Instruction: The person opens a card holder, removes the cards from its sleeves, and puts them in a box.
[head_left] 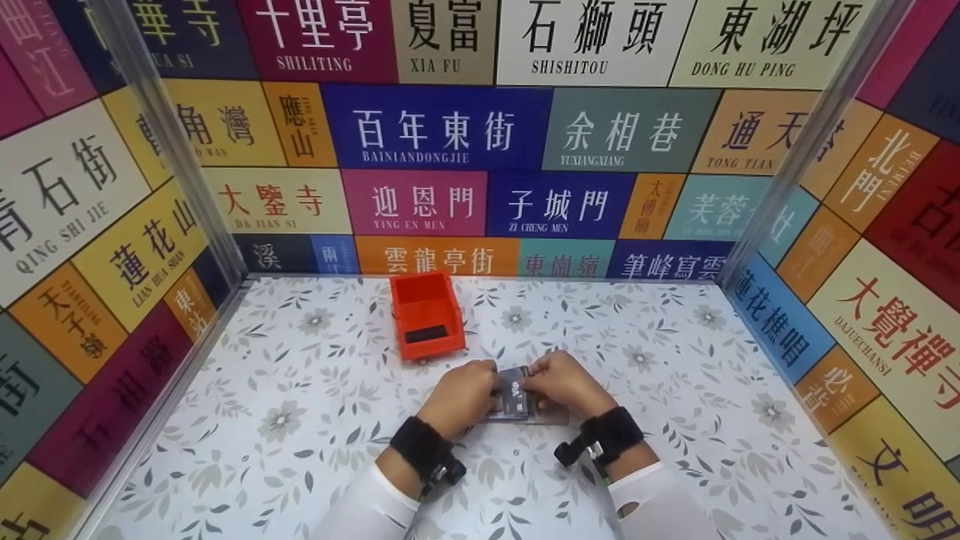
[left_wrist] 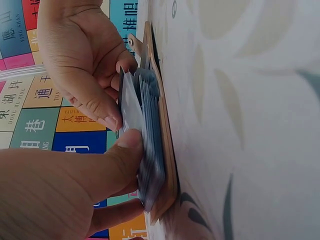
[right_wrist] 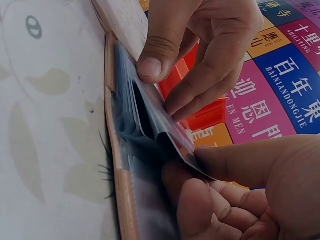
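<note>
A card holder with a brown cover (left_wrist: 169,155) and a stack of clear plastic sleeves (left_wrist: 150,115) lies spread on the table. On top, a dark card (head_left: 514,391) with pale marks lies in or against the uppermost sleeve; how far it sits inside cannot be told. My left hand (head_left: 461,394) pinches the sleeves at their left side, thumb on the top face and fingers at the edge. From the right, my right hand (head_left: 566,384) pinches the dark card's edge (right_wrist: 185,157) between thumb and fingers. The fingers beneath are partly hidden.
An orange-red plastic bin (head_left: 429,300) stands beyond my left hand, with a black strip (head_left: 425,334) at its front. Panels with place names (head_left: 442,127) wall the flower-patterned table (head_left: 300,450) at the back and both sides.
</note>
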